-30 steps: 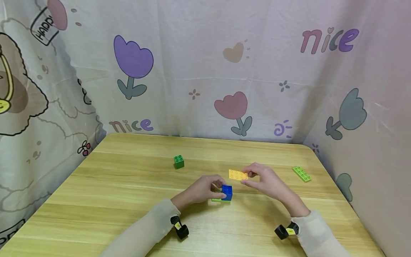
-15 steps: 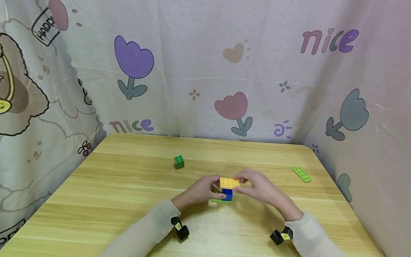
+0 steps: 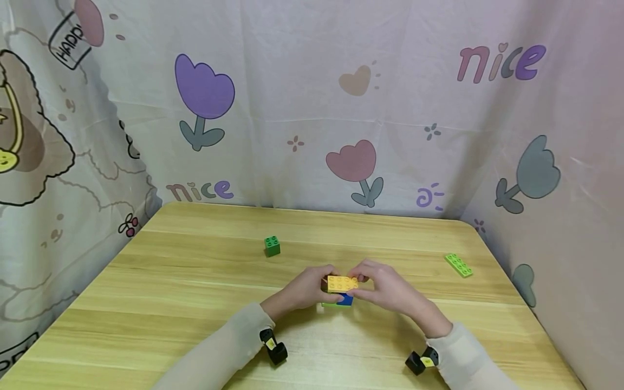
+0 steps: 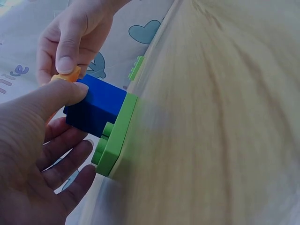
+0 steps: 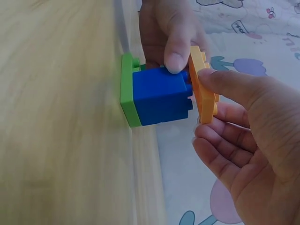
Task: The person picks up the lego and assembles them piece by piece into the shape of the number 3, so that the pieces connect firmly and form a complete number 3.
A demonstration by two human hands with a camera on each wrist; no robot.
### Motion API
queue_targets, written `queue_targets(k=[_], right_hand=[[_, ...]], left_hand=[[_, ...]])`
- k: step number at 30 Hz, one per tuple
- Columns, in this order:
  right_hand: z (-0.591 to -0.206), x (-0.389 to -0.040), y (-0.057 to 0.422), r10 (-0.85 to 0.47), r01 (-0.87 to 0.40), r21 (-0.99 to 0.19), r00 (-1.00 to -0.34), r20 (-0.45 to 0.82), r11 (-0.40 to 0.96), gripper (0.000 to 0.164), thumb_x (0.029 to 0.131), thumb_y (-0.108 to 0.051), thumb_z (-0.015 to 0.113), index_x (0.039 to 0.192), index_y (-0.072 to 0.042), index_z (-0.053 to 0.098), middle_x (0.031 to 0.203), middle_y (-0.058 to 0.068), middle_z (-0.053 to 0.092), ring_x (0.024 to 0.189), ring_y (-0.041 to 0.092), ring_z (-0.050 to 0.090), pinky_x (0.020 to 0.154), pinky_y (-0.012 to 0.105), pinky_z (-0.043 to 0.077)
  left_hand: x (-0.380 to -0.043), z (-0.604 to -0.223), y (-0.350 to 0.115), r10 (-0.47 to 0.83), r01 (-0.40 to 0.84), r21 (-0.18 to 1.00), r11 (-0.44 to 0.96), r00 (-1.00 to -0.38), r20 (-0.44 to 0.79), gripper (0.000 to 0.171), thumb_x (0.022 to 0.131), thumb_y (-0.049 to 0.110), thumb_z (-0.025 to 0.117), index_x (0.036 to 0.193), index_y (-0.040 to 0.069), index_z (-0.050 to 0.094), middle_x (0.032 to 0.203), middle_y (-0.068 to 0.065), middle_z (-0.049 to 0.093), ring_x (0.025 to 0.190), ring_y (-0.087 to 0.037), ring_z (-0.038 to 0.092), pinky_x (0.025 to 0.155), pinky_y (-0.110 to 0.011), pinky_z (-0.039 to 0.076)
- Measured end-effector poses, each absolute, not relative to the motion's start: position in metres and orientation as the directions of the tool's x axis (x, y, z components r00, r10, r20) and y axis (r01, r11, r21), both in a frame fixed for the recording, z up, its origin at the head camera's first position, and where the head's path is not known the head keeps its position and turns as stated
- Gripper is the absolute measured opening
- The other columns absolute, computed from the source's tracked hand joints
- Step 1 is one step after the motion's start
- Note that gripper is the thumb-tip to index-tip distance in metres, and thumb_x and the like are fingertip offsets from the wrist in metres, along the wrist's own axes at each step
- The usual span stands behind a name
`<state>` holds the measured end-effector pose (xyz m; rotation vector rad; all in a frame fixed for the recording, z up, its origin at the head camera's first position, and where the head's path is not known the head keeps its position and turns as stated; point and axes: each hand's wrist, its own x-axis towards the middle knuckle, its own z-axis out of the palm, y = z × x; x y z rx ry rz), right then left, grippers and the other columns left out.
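A blue building brick (image 5: 159,96) sits on one end of a light green studded plate (image 5: 127,91), which rests on the table. My left hand (image 3: 304,287) holds the blue brick, its thumb against the side near the studs. Between thumb and fingers, my right hand (image 3: 390,290) pinches a flat yellow building plate (image 3: 338,284). In the right wrist view that plate is slightly tilted right over the blue studs, with a small gap at one side. From the head view the yellow plate hides most of the blue brick's top.
A dark green brick (image 3: 272,246) stands farther back on the wooden table (image 3: 195,260), left of the hands. Another light green plate (image 3: 459,265) lies near the right edge. Behind the table hangs a patterned curtain (image 3: 273,81).
My right hand has moved left and toward me, bringing the yellow plate from beside the blue brick to over it. The left hand stays in place on the brick.
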<state>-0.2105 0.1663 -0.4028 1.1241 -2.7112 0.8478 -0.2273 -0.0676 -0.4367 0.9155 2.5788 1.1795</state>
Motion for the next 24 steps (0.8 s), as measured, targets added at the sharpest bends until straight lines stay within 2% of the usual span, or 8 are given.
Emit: queue_targets(k=[7,15,24], right_hand=[[-0.4051,-0.2092,0.1616,-0.635,-0.689,-0.441,-0.716,0.290,0.575,0.030,0.088,-0.034,0.075,0.110,-0.016,0.068,0.101,-0.009,0.062,0.089,0.011,0.060,0.078,0.034,0.054],[-0.4078,-0.2093,0.1581,-0.636,-0.713,-0.414,-0.697,0.331,0.566,0.031,0.087,-0.032,0.076,0.111,-0.013,0.069,0.102,-0.007,0.063,0.088,0.010,0.060,0.076,0.029,0.054],[-0.4073,-0.2083,0.1567,-0.615,-0.688,-0.449,-0.720,0.322,0.570,0.031,0.085,-0.031,0.077,0.110,-0.013,0.069,0.100,-0.009,0.062,0.086,0.009,0.059,0.075,0.028,0.053]], left_hand=[[-0.2276,-0.4380,-0.0680,0.594,0.491,0.715,0.497,-0.793,0.131,0.034,0.083,0.031,0.080,0.108,0.017,0.063,0.092,0.012,0.062,0.075,-0.004,0.055,0.064,-0.021,0.047],[-0.2271,-0.4368,-0.0675,0.590,0.497,0.710,0.498,-0.795,0.143,0.032,0.083,0.031,0.080,0.105,0.016,0.063,0.090,0.011,0.062,0.074,-0.005,0.054,0.064,-0.022,0.046],[-0.2274,-0.4382,-0.0673,0.591,0.512,0.699,0.499,-0.791,0.158,0.032,0.083,0.031,0.080,0.105,0.016,0.063,0.091,0.011,0.063,0.076,-0.005,0.054,0.066,-0.022,0.046]])
